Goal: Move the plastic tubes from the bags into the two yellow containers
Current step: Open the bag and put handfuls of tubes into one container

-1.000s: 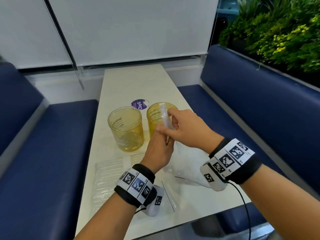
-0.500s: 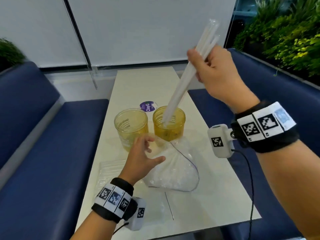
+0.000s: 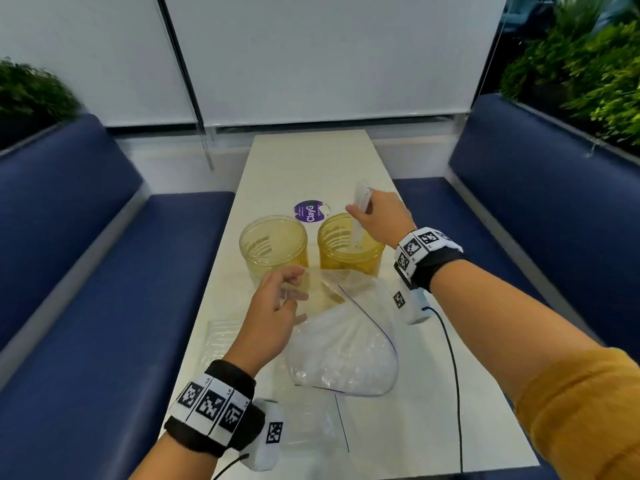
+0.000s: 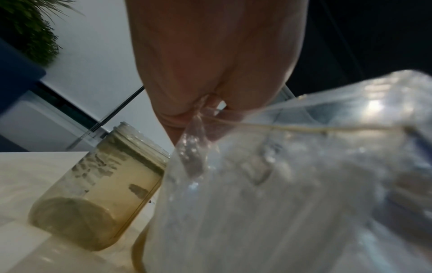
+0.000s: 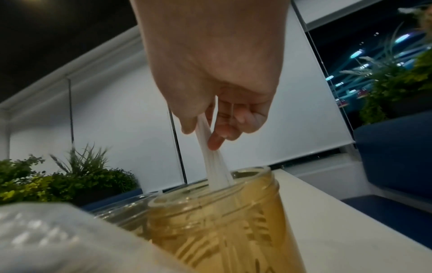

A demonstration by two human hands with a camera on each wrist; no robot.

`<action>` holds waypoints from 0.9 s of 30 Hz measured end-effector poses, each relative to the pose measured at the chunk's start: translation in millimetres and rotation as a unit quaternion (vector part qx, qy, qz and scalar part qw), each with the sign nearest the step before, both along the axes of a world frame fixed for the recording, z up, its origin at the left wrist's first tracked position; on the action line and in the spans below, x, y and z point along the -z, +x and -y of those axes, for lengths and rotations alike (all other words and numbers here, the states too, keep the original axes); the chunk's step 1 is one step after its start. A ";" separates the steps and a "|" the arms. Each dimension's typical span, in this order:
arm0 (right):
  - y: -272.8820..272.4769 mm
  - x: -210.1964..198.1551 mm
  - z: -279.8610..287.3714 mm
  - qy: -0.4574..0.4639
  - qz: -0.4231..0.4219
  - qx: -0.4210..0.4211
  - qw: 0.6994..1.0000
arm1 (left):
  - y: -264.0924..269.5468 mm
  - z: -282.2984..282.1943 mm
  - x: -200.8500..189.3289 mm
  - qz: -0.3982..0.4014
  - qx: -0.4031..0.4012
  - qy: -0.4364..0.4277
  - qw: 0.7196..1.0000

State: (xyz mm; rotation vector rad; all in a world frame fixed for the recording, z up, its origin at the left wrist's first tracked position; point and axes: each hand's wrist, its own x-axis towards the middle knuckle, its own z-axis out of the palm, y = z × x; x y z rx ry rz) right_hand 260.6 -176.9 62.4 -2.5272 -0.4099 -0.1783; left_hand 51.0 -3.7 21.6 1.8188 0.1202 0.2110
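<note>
Two clear yellow containers stand side by side mid-table, the left container (image 3: 273, 245) and the right container (image 3: 349, 249). My right hand (image 3: 363, 213) grips a bunch of white plastic tubes (image 3: 360, 202) above the right container. The tubes (image 5: 210, 153) slope down, with their lower ends inside the container (image 5: 222, 218). My left hand (image 3: 294, 297) pinches the open mouth of a clear plastic bag (image 3: 346, 344) lying just in front of the containers. In the left wrist view the fingers (image 4: 187, 118) pinch the bag (image 4: 280, 184) at its rim, beside the left container (image 4: 100, 186).
A second flat clear bag (image 3: 221, 341) with tubes lies under my left forearm, and another clear bag (image 3: 311, 431) lies near the table's front edge. A purple round sticker (image 3: 309, 212) sits behind the containers. Blue benches (image 3: 104, 271) flank the narrow white table (image 3: 311, 161).
My right hand has come down from high above the table, and the tubes it holds have sunk deeper into the right container. My left hand stays at the bag's mouth.
</note>
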 end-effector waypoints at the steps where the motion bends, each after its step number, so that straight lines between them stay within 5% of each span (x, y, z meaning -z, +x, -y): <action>1: 2.7 4.9 0.3 -0.012 -0.019 -0.001 1.000 | 1.2 1.0 -2.2 -0.003 0.005 -0.002 1.000; 6: -3.6 2.9 10.8 -0.089 -0.088 -0.001 0.992 | 5.9 7.0 -11.0 -0.013 0.037 -0.009 0.999; 12: -49.6 -55.3 26.5 -0.129 0.075 0.026 0.988 | 15.0 16.0 -17.6 0.003 0.071 0.006 0.997; 15: -97.1 -85.4 21.8 -0.033 0.157 -0.078 0.984 | 17.6 22.5 -20.2 0.011 0.079 0.000 0.997; 17: -127.8 -89.8 13.7 -0.015 0.087 -0.190 0.978 | 18.4 26.6 -22.2 0.024 0.079 0.003 0.997; 20: -156.3 -68.8 1.7 -0.183 -0.033 -0.265 0.946 | 21.5 30.1 -23.1 0.039 0.087 -0.013 0.995; 23: -171.5 -42.4 -2.5 -0.342 -0.053 -0.259 0.902 | 21.0 32.2 -25.6 0.035 0.103 -0.040 0.993; 27: -174.0 -10.8 -4.8 -0.395 -0.052 -0.262 0.879 | 18.9 31.4 -22.7 0.020 0.115 -0.046 0.992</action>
